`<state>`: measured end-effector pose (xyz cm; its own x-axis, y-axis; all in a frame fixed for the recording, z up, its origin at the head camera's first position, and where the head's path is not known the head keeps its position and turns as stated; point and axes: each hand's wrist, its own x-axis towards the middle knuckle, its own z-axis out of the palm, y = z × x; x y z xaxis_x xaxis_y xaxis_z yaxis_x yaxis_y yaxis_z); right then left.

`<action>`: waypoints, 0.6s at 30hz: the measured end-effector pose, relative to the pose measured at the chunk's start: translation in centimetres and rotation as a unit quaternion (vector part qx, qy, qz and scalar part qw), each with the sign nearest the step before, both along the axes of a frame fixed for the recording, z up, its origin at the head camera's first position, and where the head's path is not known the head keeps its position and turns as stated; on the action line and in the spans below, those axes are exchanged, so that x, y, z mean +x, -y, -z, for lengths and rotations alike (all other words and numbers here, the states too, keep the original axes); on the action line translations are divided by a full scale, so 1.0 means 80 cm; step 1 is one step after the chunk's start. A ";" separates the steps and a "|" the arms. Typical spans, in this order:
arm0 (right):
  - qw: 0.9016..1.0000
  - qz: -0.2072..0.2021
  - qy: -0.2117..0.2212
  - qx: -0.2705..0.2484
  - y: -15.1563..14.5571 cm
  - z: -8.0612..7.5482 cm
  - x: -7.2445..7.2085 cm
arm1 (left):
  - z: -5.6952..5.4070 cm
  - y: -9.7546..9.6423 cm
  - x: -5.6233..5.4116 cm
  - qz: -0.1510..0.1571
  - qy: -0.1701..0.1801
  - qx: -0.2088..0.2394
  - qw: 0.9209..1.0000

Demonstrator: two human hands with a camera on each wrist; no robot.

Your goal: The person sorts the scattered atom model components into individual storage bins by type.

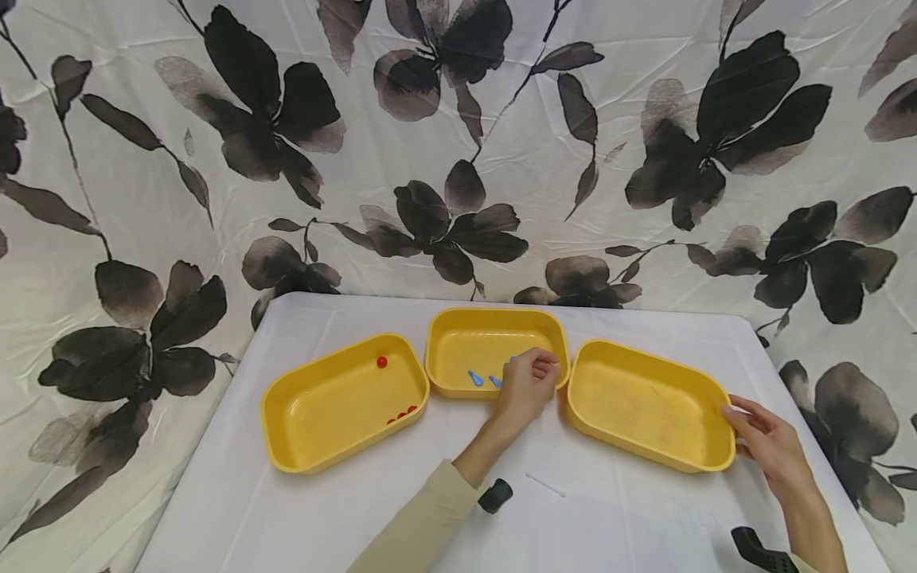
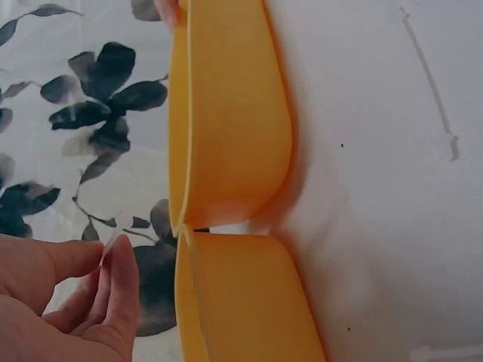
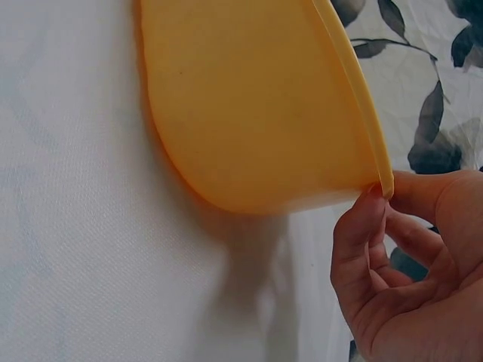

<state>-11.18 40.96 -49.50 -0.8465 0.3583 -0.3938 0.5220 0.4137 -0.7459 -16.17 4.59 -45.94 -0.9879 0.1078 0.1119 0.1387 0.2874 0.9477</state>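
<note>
My left hand (image 1: 528,386) is over the front right part of the middle yellow tub (image 1: 494,313). In the left wrist view its thumb and fingertips pinch a small whitish, see-through piece (image 2: 115,240), whose kind I cannot tell. Small blue drop-shaped pieces (image 1: 476,379) lie in that tub, partly covered by the hand. My right hand (image 1: 774,446) grips the outer end of the right yellow tub (image 1: 645,406), thumb and finger at its rim (image 3: 385,177). No pieces show inside that tub.
The left yellow tub (image 1: 337,406) contains a red ball (image 1: 382,362) and several more red pieces (image 1: 411,409) along its front wall. A thin white stick (image 1: 546,484) lies on the white-covered table (image 1: 573,525). Behind the table hangs a flowered cloth (image 1: 552,159).
</note>
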 end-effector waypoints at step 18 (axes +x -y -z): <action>1.000 -0.001 -0.001 -0.003 -0.001 0.001 0.001 | 0.003 -0.053 -0.016 0.030 0.035 0.029 0.999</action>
